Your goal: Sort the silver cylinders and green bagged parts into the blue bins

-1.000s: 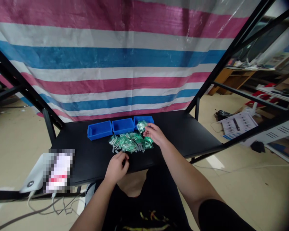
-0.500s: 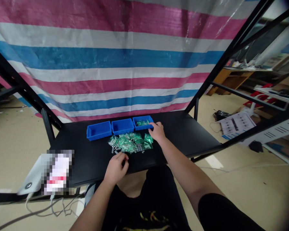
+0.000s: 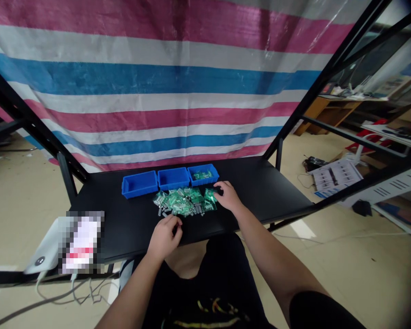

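A pile of small green-and-clear packets with grey pieces (image 3: 183,201) lies in the middle of the black table (image 3: 123,224). My right hand (image 3: 229,195) is at the pile's right end, thumb and forefinger apart beside a green packet (image 3: 210,195). Nothing shows between those fingers. My left hand (image 3: 165,235) rests at the table's front edge, just before the pile, with its fingers curled toward the thumb. Whatever it may hold is hidden. Behind the pile, the right blue bin (image 3: 203,182) has several small green packets in it.
Left of that bin stand the middle blue bin (image 3: 173,186) and the left blue bin (image 3: 139,192), in a row. A white device (image 3: 48,246) with cables sits at the table's left end. A striped sheet (image 3: 188,82) hangs behind, between black frame posts (image 3: 279,155).
My right hand has come back from the right bin's front corner, toward me, to the pile's right end. My left hand has stayed nearly still. The view has shifted slightly.
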`<control>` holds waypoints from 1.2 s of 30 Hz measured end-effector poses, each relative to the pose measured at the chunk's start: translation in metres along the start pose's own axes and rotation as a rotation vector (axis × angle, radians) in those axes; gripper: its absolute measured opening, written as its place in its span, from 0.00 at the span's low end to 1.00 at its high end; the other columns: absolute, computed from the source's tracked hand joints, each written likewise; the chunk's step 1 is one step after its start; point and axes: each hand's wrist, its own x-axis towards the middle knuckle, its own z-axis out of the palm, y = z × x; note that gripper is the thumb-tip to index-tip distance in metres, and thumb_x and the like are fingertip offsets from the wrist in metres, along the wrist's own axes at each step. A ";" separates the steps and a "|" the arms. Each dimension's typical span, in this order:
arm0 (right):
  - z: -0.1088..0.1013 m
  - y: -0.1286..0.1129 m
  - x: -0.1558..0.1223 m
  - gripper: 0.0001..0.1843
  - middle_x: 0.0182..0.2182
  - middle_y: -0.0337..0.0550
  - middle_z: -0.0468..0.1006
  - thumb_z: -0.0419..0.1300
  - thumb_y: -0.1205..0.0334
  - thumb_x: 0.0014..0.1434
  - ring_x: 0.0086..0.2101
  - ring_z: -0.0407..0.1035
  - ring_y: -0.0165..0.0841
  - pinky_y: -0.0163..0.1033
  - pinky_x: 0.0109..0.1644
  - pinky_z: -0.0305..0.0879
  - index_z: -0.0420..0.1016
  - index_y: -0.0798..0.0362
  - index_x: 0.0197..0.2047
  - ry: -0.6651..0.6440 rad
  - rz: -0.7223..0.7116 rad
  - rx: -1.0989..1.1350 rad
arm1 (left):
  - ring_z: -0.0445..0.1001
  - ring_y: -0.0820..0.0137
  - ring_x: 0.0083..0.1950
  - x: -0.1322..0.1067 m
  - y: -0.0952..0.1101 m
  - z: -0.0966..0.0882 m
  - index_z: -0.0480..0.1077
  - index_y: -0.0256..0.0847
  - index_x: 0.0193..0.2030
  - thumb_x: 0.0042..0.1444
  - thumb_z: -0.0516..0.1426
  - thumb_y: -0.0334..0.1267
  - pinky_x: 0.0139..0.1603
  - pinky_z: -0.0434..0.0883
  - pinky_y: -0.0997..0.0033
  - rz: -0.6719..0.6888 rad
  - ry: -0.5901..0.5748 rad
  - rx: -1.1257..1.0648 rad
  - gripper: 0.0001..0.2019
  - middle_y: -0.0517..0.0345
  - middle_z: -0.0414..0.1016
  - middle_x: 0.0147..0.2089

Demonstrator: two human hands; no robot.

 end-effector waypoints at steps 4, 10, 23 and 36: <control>0.000 0.006 -0.004 0.30 0.54 0.48 0.73 0.63 0.65 0.55 0.49 0.69 0.41 0.48 0.57 0.65 0.70 0.48 0.62 -0.177 -0.069 -0.060 | 0.70 0.67 0.37 0.000 -0.001 0.000 0.70 0.44 0.39 0.61 0.52 0.31 0.42 0.67 0.67 0.000 -0.004 0.001 0.06 0.57 0.71 0.36; 0.000 0.021 0.005 0.31 0.48 0.51 0.76 0.63 0.68 0.52 0.43 0.72 0.39 0.43 0.49 0.68 0.72 0.54 0.60 -0.054 0.089 -0.077 | 0.70 0.67 0.38 -0.001 -0.001 0.000 0.69 0.44 0.40 0.60 0.53 0.31 0.42 0.67 0.67 0.007 0.000 0.012 0.06 0.57 0.71 0.37; 0.019 -0.003 -0.010 0.14 0.30 0.40 0.76 0.68 0.57 0.50 0.30 0.74 0.32 0.39 0.31 0.78 0.76 0.53 0.39 0.146 0.558 0.854 | 0.71 0.67 0.38 0.000 -0.002 0.002 0.70 0.44 0.39 0.60 0.53 0.31 0.43 0.67 0.67 0.012 0.001 0.019 0.06 0.57 0.71 0.37; -0.002 -0.020 -0.015 0.11 0.27 0.38 0.74 0.63 0.52 0.55 0.27 0.70 0.31 0.34 0.27 0.67 0.71 0.50 0.34 0.172 0.298 0.570 | 0.70 0.66 0.39 0.000 -0.003 0.002 0.70 0.44 0.40 0.61 0.53 0.31 0.44 0.67 0.66 0.018 0.009 0.017 0.06 0.57 0.71 0.37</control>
